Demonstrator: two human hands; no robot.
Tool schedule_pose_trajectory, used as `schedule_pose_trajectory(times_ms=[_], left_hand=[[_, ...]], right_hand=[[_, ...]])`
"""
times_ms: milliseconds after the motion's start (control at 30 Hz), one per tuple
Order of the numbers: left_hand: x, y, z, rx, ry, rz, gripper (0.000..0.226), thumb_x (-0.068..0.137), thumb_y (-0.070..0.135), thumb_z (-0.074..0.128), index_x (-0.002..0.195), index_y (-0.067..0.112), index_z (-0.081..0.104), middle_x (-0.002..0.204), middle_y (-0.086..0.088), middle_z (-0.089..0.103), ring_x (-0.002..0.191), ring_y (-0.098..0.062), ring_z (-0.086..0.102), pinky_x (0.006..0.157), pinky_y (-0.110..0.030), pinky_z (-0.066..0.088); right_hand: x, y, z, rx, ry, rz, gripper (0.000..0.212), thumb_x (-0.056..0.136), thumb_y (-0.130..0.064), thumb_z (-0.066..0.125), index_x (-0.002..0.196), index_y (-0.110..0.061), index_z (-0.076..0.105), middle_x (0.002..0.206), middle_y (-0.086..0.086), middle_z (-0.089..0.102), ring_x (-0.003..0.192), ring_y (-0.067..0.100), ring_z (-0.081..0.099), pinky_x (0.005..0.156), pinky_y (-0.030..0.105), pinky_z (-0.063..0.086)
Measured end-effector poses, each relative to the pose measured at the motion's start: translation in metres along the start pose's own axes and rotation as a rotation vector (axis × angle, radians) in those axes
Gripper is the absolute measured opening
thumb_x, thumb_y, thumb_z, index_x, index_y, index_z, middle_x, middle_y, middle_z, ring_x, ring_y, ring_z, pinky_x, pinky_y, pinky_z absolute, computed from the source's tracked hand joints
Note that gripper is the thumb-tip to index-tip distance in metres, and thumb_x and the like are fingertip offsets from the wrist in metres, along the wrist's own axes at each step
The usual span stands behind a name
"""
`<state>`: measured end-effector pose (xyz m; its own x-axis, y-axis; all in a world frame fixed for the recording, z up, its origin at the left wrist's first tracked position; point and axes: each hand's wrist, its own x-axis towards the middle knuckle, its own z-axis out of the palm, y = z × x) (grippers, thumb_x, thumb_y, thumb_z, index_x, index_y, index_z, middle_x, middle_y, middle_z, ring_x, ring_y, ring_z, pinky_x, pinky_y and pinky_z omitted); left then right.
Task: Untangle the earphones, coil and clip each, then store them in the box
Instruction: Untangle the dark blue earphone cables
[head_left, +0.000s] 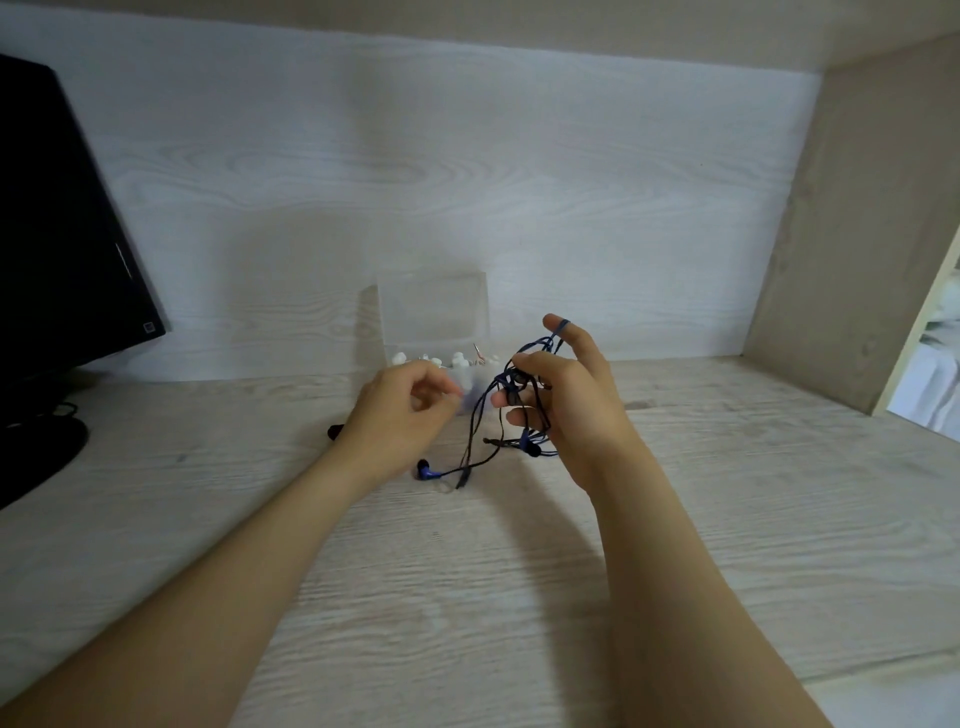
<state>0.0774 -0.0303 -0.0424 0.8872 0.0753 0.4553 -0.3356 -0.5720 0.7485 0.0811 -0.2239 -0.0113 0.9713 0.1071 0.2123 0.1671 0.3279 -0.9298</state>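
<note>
the right hand (566, 415) holds the tangled blue earphones (511, 383) above the bench (727, 519), its grip curled round the knot, one loop over the raised forefinger. cords hang down to a blue earbud (425, 471) lying on the bench. the left hand (400, 415) is just beside the cords, fingers curled and blurred; whether its grip pinches a cord cannot be told. the clear box (434, 312) stands open behind the hands.

The right hand (566, 410) holds the tangled dark cord (508, 378), with one loop over its raised forefinger. The left hand (400, 410), fingers curled and blurred, is just beside the cord. Behind them a clear box (434, 312) stands open on the desk (467, 597).
</note>
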Motion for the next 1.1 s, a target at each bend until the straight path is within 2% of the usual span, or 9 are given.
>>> schedule_pose_trajectory(times_ms=[133, 233, 367, 500, 567, 700, 833, 967, 1100], left_hand=[[-0.007, 0.024, 0.002, -0.305, -0.205, -0.062, 0.02, 0.105, 0.02, 0.059, 0.105, 0.022, 0.079, 0.103, 0.003, 0.079, 0.098, -0.015, 0.074, 0.088, -0.029, 0.057], [-0.007, 0.022, 0.004, -0.273, -0.238, -0.049, 0.013, 0.102, 0.029, 0.066, 0.105, 0.029, 0.079, 0.109, 0.004, 0.078, 0.105, -0.015, 0.074, 0.097, -0.038, 0.057], [-0.005, 0.021, 0.002, -0.336, -0.188, -0.111, 0.012, 0.103, 0.019, 0.065, 0.101, 0.012, 0.076, 0.107, -0.008, 0.08, 0.104, -0.021, 0.076, 0.102, -0.042, 0.057], [-0.004, 0.02, 0.003, -0.548, -0.159, -0.196, 0.013, 0.108, 0.011, 0.056, 0.1, 0.006, 0.065, 0.095, -0.018, 0.075, 0.081, -0.029, 0.072, 0.092, -0.047, 0.059], [-0.005, 0.02, 0.002, -0.536, -0.177, -0.192, 0.013, 0.109, 0.009, 0.054, 0.101, 0.009, 0.063, 0.082, -0.009, 0.065, 0.067, -0.019, 0.058, 0.078, -0.042, 0.059], [-0.004, 0.025, -0.005, -0.471, -0.195, -0.228, 0.023, 0.107, 0.005, 0.051, 0.111, 0.01, 0.073, 0.075, -0.002, 0.055, 0.063, -0.011, 0.049, 0.057, -0.027, 0.043], [-0.004, 0.026, -0.011, -0.426, -0.299, -0.17, 0.019, 0.101, 0.027, 0.066, 0.093, 0.019, 0.08, 0.097, -0.011, 0.059, 0.06, -0.011, 0.037, 0.061, -0.029, 0.032], [-0.008, 0.026, -0.012, -0.31, -0.352, -0.136, 0.011, 0.097, 0.014, 0.073, 0.104, 0.015, 0.081, 0.079, -0.008, 0.055, 0.057, -0.01, 0.036, 0.053, -0.021, 0.03], [-0.007, 0.028, -0.014, -0.218, -0.325, -0.173, 0.017, 0.093, 0.011, 0.068, 0.081, 0.017, 0.078, 0.064, 0.0, 0.049, 0.063, -0.013, 0.039, 0.061, -0.029, 0.032]], right_hand=[[0.0, 0.0, -0.001, 0.0, -0.023, 0.008, 0.055, 0.097, -0.003, 0.06, 0.144, -0.028, 0.047, 0.075, 0.006, 0.075, 0.07, 0.029, 0.073, 0.058, 0.032, 0.056], [0.002, 0.001, -0.002, -0.045, -0.017, 0.005, 0.049, 0.098, -0.005, 0.06, 0.141, -0.027, 0.053, 0.073, 0.004, 0.074, 0.066, 0.023, 0.073, 0.061, 0.032, 0.057], [0.007, 0.004, -0.005, -0.064, 0.0, 0.019, 0.037, 0.099, -0.007, 0.057, 0.132, -0.022, 0.063, 0.073, 0.002, 0.071, 0.075, 0.021, 0.076, 0.067, 0.032, 0.059], [0.007, 0.006, -0.003, -0.081, 0.003, -0.006, 0.038, 0.1, -0.003, 0.055, 0.128, -0.024, 0.067, 0.07, 0.003, 0.063, 0.077, 0.027, 0.064, 0.07, 0.03, 0.057], [0.005, 0.006, -0.003, -0.056, -0.011, -0.017, 0.038, 0.101, -0.003, 0.054, 0.128, -0.027, 0.067, 0.075, 0.009, 0.055, 0.077, 0.031, 0.056, 0.066, 0.028, 0.056], [0.003, 0.006, -0.003, -0.121, -0.011, -0.034, 0.033, 0.103, -0.013, 0.063, 0.13, -0.03, 0.065, 0.06, 0.001, 0.054, 0.065, 0.022, 0.064, 0.061, 0.028, 0.052], [0.001, 0.006, -0.002, -0.153, -0.029, -0.049, 0.03, 0.102, -0.021, 0.068, 0.131, -0.028, 0.065, 0.062, -0.005, 0.066, 0.064, 0.019, 0.066, 0.058, 0.026, 0.048], [0.002, 0.006, -0.002, -0.15, -0.012, -0.052, 0.028, 0.103, -0.021, 0.066, 0.13, -0.026, 0.067, 0.062, -0.006, 0.064, 0.055, 0.018, 0.058, 0.05, 0.026, 0.041], [0.004, 0.007, -0.004, -0.187, -0.006, -0.056, 0.026, 0.104, -0.02, 0.064, 0.129, -0.025, 0.068, 0.057, -0.008, 0.061, 0.043, 0.016, 0.04, 0.045, 0.027, 0.029]])
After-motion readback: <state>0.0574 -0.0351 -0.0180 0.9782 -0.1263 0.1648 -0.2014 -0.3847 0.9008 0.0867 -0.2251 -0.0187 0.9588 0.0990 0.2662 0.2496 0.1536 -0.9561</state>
